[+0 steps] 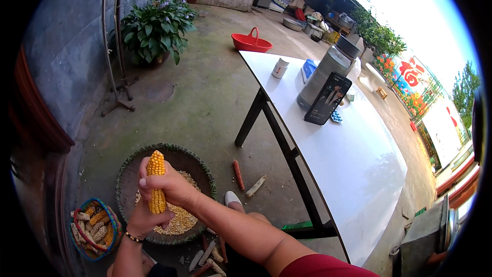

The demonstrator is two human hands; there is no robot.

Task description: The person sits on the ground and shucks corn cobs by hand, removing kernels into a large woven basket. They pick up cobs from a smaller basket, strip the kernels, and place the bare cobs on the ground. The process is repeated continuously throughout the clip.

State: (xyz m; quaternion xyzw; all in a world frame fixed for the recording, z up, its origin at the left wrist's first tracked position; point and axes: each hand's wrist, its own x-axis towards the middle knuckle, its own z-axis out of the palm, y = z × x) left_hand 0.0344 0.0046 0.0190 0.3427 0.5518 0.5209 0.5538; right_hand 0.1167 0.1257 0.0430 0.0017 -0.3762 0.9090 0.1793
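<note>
Corn cob (157, 195) held in both hands

I note the right hand (173, 187) clasped around the cob's middle, the left hand (145, 221) around its lower end. Long axis runs up my feed, narrower end topmost. Beneath the grip: woven basket (209, 174), loose kernels (178, 221).

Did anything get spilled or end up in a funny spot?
A little: a reddish cob and a pale cob lie loose on the ground by the table. That looks odd because other cobs sit together in the small colourful basket. Nothing looks clearly broken.
</note>
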